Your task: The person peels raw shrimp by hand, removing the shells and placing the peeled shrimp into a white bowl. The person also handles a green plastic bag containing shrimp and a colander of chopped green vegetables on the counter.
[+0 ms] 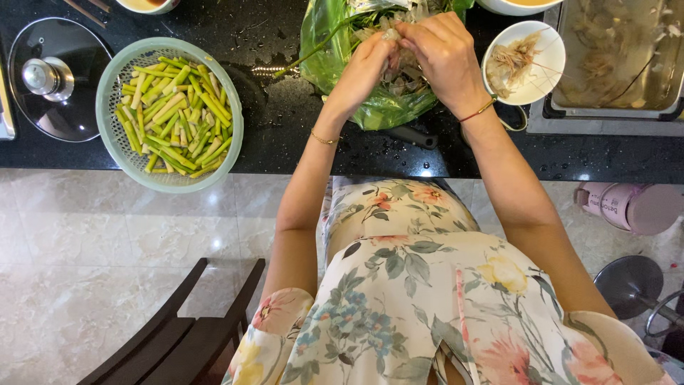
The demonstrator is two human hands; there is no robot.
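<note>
Black counter (pixel 285 153) runs left-right across the far half; its near edge sits just past the person's waist, pale tiled floor (pixel 85 242) below. Bare counter between the colander and the bag, wet there; little free room on the right, where bowl and tray crowd the hands.

Both hands meet over a green plastic bag (pixel 385 107) at far centre. Left hand (pixel 363 68) and right hand (pixel 445 53) are both curled tight, fingertips pinched together on 1 small pale shrimp (pixel 390 33). The shrimp is mostly hidden by fingers, so its long axis and heading can't be told. Bag lies open, holding pale shrimp scraps.

Containers:
- Green colander (pixel 114 146), left, heaped with cut green stalks (pixel 174 114), mostly lying diagonal.
- White bowl (pixel 545 53), just right of the right hand, holds shrimp with long feelers.
- Metal tray (pixel 616 107), far right, holds more shrimp, touching the counter's right part.
- Glass lid (pixel 53 78), far left, flat, knob up.

Near side: dark chair (pixel 178 335) at left on the floor, pink bottle (pixel 627 207) lying on its side at right, steel stand (pixel 630 285) below it.
</note>
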